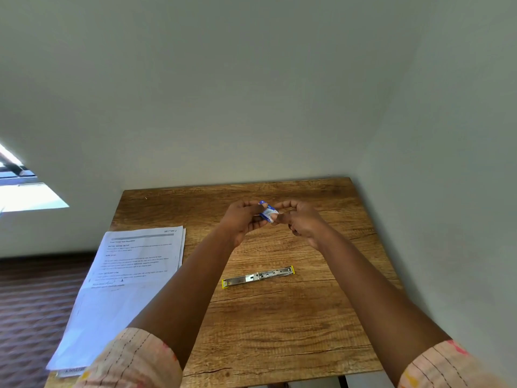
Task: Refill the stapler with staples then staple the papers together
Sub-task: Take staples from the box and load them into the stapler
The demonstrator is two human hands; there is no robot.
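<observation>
A small blue and white staple box (267, 212) is held above the far middle of the wooden table (279, 326). My left hand (242, 219) grips it from the left and my right hand (300, 221) pinches it from the right. The stapler (258, 276) lies swung flat open on the table nearer to me, its metal channel facing up and yellow at both ends. A stack of printed papers (131, 278) lies on the table's left side and hangs over the left edge.
Plain walls stand close behind the table and along its right side. The floor to the left is dark and patterned, with a bright window patch (25, 191) further left. Bare tabletop lies around the stapler.
</observation>
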